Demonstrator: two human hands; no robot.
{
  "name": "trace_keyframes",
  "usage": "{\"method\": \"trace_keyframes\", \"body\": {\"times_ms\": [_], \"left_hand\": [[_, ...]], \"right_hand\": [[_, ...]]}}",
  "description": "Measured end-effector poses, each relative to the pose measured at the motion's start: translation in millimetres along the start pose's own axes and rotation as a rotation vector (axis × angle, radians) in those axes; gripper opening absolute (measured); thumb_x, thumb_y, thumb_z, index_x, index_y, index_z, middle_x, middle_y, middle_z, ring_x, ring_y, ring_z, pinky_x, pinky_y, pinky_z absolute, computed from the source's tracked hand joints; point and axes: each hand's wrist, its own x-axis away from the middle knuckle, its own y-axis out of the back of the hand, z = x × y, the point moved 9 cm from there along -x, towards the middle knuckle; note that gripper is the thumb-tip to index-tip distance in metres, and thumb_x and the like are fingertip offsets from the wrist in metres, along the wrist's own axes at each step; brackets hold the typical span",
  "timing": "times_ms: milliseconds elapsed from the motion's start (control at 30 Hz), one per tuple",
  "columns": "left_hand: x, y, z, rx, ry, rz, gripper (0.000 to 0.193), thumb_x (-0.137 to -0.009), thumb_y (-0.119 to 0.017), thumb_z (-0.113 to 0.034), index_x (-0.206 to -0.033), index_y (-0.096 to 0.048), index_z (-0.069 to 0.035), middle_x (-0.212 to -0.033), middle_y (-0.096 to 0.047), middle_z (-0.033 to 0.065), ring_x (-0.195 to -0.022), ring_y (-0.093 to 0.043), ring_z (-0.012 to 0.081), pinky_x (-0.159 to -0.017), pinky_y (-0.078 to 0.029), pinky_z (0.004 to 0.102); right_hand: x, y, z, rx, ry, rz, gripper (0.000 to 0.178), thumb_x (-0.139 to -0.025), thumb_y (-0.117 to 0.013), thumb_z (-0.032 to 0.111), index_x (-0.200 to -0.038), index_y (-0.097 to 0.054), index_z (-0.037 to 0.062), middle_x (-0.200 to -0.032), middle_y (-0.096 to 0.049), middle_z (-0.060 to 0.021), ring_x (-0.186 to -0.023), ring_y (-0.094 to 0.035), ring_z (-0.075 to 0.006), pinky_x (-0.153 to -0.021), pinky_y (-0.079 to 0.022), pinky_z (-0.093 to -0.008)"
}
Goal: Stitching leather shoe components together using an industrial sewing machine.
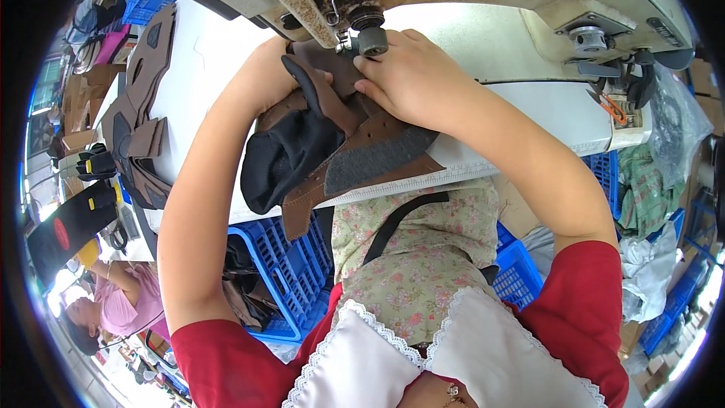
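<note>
Under the head of a sewing machine (325, 0) lies a brown leather shoe upper (347, 106) with black lining bunched at its left side and a dark grey felt-like strip on its right. My left hand (276, 75) grips its left edge close to the presser area; most of those fingers are hidden behind the leather. My right hand (411, 75) presses and holds the right edge, thumb and fingers bent on the material just right of the round presser wheel (372, 40). The upper's lower flaps hang over the table's front edge. The needle point is hidden.
Stacked brown cut pieces (132, 128) lie on the table's left. A blue crate (291, 272) stands below the front edge, another crate (517, 268) right of my lap. Orange-handled snips (613, 109) rest by the machine's right end. A co-worker in pink (128, 302) sits at far left.
</note>
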Motion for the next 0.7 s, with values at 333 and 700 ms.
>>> {"method": "trace_keyframes", "body": {"times_ms": [333, 700], "left_hand": [[-23.0, 6.3, 14.8, -0.054, -0.226, -0.039, 0.045, -0.068, -0.081, -0.027, -0.107, -0.074, -0.006, -0.093, -0.074, 0.0173, -0.085, -0.071, 0.0297, -0.079, -0.053, 0.0372], [-32.3, 9.4, 23.5, -0.192, -0.076, 0.030, 0.051, -0.066, -0.086, -0.025, -0.108, -0.071, -0.001, -0.098, -0.073, 0.0131, -0.091, -0.067, 0.0236, -0.084, -0.053, 0.0361]], "right_hand": [[0.6, 0.4, -1.1, -0.062, -0.051, 0.006, 0.025, -0.087, -0.065, 0.028, -0.084, -0.072, 0.0044, -0.084, -0.068, -0.0069, -0.088, -0.063, -0.0264, -0.085, -0.048, -0.0394], [5.8, 8.0, 10.1, 0.009, 0.033, -0.044, 0.028, -0.088, -0.064, 0.029, -0.098, -0.069, 0.0033, -0.097, -0.071, -0.0093, -0.099, -0.065, -0.0257, -0.089, -0.047, -0.0394]]}}
